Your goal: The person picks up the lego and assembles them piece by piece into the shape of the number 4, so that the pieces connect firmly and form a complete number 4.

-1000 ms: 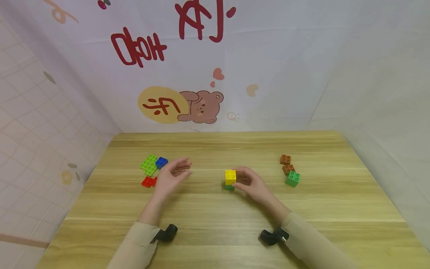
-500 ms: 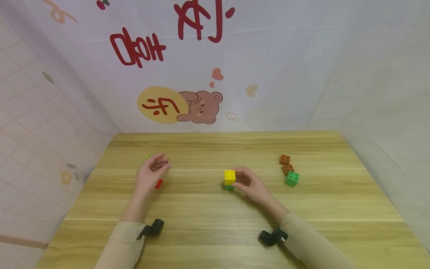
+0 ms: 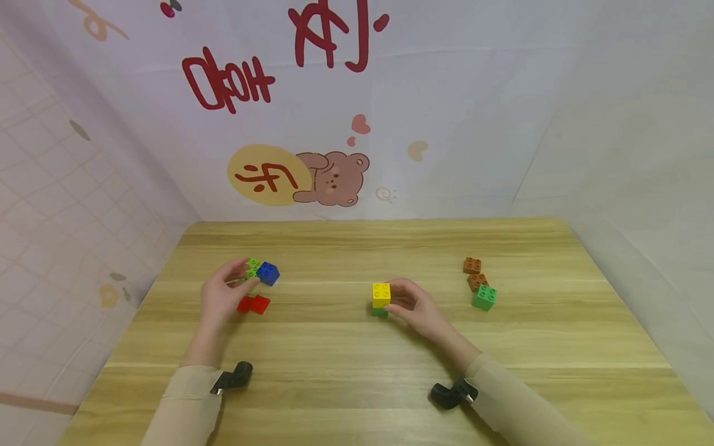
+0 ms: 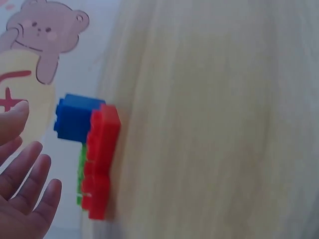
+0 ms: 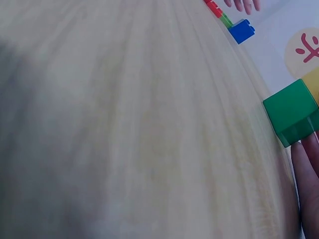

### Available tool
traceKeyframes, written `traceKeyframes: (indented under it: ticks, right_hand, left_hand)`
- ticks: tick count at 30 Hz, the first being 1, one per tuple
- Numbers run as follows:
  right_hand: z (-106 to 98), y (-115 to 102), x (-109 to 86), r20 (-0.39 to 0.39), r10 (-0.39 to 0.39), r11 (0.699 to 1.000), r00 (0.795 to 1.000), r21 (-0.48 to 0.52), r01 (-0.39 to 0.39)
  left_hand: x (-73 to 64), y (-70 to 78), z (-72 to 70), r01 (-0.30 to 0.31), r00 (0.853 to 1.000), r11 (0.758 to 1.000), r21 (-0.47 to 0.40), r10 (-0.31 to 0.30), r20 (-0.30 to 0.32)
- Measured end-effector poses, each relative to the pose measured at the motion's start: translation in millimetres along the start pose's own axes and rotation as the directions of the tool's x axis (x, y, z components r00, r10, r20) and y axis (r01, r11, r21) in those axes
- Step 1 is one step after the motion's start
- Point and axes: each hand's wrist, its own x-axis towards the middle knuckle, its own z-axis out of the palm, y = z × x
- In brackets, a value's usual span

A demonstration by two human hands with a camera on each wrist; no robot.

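A yellow brick (image 3: 382, 295) sits on top of a green brick (image 5: 290, 107) near the middle of the table. My right hand (image 3: 415, 310) holds this stack from its right side, between thumb and fingers. At the left, my left hand (image 3: 222, 298) hovers over a lime green plate brick (image 3: 253, 267) with its fingers loosely spread and nothing between them, as the left wrist view shows. It hides part of the lime green plate. A blue brick (image 3: 268, 274) lies just right of its fingertips. Red bricks (image 3: 259, 304) lie below the thumb, partly covered by the hand.
On the right side of the wooden table (image 3: 346, 384) lie two brown bricks (image 3: 472, 265) and another green brick (image 3: 484, 297). A white printed cloth (image 3: 457, 124) stands behind the table's back edge.
My left hand has moved left, passing over the blue brick to the lime green plate. The blue brick is uncovered again. The right hand keeps its hold on the stack.
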Motion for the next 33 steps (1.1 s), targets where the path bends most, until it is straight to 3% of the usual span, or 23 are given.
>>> traceKeyframes:
  ticks: [8,17,33]
  right_hand:
    - [-0.1,2.3,-0.2,0.0,-0.001,1.0,1.0,0.0,0.001]
    - [-0.2,2.2,-0.6,0.0,0.002,1.0,1.0,-0.009,-0.002]
    - [-0.6,4.4,-0.4,0.002,-0.009,1.0,1.0,-0.018,0.009]
  left_hand:
    - [0.3,-7.6,-5.7,0.02,0.999,0.997,0.076,-0.024,0.046]
    - [2.2,-13.8,-6.6,0.038,0.991,0.973,0.23,-0.066,0.114]
    - [7.9,-20.8,-0.9,0.07,0.983,0.966,0.249,-0.109,0.146]
